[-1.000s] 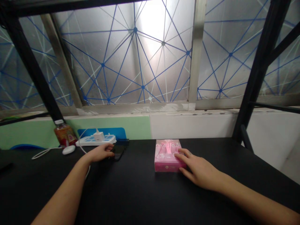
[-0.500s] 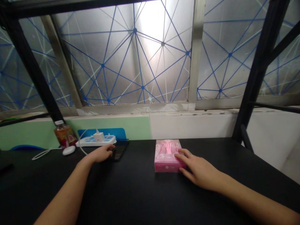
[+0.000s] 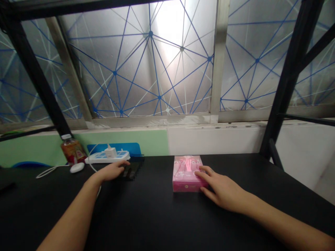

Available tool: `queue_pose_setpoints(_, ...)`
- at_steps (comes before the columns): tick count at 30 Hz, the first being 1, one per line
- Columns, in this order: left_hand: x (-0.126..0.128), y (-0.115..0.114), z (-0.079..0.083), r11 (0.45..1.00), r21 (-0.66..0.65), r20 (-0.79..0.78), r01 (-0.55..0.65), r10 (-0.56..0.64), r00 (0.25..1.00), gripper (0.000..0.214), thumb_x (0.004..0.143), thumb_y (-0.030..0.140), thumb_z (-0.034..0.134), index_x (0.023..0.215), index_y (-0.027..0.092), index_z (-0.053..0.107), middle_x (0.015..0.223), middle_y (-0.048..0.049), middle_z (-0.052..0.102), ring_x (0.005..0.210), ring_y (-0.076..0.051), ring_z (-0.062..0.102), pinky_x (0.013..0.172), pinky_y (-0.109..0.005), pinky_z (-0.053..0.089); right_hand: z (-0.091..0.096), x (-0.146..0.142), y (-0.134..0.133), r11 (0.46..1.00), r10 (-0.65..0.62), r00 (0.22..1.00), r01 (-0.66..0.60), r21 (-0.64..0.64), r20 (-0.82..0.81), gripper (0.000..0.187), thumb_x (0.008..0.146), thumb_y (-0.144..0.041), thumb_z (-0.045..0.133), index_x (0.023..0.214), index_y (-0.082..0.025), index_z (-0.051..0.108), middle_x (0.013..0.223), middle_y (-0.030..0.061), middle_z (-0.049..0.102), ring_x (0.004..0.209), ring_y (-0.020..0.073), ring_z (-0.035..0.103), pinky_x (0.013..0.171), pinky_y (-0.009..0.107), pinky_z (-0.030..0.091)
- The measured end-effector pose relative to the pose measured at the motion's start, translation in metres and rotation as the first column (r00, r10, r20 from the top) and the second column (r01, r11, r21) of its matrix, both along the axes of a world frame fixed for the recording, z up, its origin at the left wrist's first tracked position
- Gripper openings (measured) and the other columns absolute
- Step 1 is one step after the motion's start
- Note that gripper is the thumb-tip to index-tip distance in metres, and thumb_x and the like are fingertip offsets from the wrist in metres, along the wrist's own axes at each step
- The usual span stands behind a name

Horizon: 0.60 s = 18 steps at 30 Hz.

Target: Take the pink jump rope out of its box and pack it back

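My right hand (image 3: 222, 190) lies at the right of the frame's lower middle, its fingers spread apart. Its fingertips (image 3: 200, 173) rest on the right part of the top of a pink cellophane-wrapped box (image 3: 184, 174), and my thumb sits low against the box's right side. The box lies flat and square on the black table (image 3: 162, 223), just left of that hand and under my fingertips, and I can't see the hand clamping it.

My left hand (image 3: 112, 171) is left of centre, its fingers loosely together and slightly curled. Just right of those fingers lies a dark flat device (image 3: 132, 170), blurred into blocks. The hand seems to touch its left end, but I can't tell whether it grips it.

Beyond my left hand, along the back of the table, runs a white power strip (image 3: 98, 158) with a white charger (image 3: 111, 152) plugged in. A white cable (image 3: 52, 169) curves across the table at the left, near a small white oval object (image 3: 77, 167). At the upper left of that group stands a bottle of amber liquid (image 3: 72, 150). Behind them are a blue panel (image 3: 113, 148) and a pale green wall (image 3: 131, 137).
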<state>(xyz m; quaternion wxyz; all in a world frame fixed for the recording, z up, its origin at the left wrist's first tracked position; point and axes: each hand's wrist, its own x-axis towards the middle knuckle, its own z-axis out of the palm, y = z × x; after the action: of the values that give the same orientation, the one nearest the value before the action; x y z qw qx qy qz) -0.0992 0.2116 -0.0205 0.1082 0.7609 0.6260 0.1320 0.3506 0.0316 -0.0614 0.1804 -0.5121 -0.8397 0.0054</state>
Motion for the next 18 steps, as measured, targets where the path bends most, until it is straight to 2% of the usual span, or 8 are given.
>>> queue_pose_setpoints(4, 0.002, 0.001, -0.001, 0.998, -0.063, -0.025, 0.018, -0.019, 1.0, 0.053, 0.064, 0.033, 0.052, 0.112, 0.017, 0.07, 0.113, -0.0098, 0.071, 0.102, -0.032, 0.066, 0.091, -0.039, 0.051, -0.002, 0.0, 0.001, 1.0, 0.003, 1.0, -0.003, 0.003, -0.022, 0.05, 0.093, -0.03, 0.048, 0.142, -0.021, 0.044, 0.147, 0.0162, 0.04, 0.111, 0.0301, 0.061, 0.093, 0.047, 0.051)
queue_pose_setpoints(9, 0.008, -0.004, 0.003, 0.994, -0.096, -0.021, 0.052, -0.054, 0.998, 0.053, 0.062, 0.031, 0.053, 0.111, 0.022, 0.07, 0.115, -0.0059, 0.07, 0.1, -0.029, 0.066, 0.088, -0.034, 0.051, -0.001, 0.001, 0.0, 1.0, 0.006, 1.0, -0.006, 0.002, -0.024, 0.05, 0.093, -0.03, 0.048, 0.142, -0.022, 0.044, 0.147, 0.0164, 0.04, 0.11, 0.0303, 0.062, 0.091, 0.047, 0.052)
queue_pose_setpoints(13, 0.01, -0.008, 0.006, 0.995, -0.094, -0.034, 0.011, -0.014, 0.999, 0.058, 0.064, 0.032, 0.049, 0.119, 0.017, 0.065, 0.107, -0.0086, 0.071, 0.092, -0.03, 0.068, 0.082, -0.036, 0.052, 0.0, 0.002, -0.001, 1.0, 0.008, 1.0, -0.008, 0.009, -0.028, 0.05, 0.093, -0.03, 0.048, 0.142, -0.022, 0.044, 0.147, 0.0166, 0.04, 0.111, 0.0308, 0.061, 0.091, 0.047, 0.052)
queue_pose_setpoints(18, 0.011, -0.008, 0.006, 0.996, -0.094, -0.046, -0.002, -0.003, 0.999, 0.06, 0.065, 0.029, 0.049, 0.121, 0.016, 0.063, 0.103, -0.0092, 0.071, 0.096, -0.031, 0.067, 0.086, -0.039, 0.051, 0.001, 0.002, -0.001, 1.0, 0.009, 1.0, -0.009, 0.0, -0.008, 0.051, 0.093, -0.03, 0.047, 0.143, -0.021, 0.043, 0.147, 0.0168, 0.039, 0.11, 0.03, 0.062, 0.092, 0.046, 0.051)
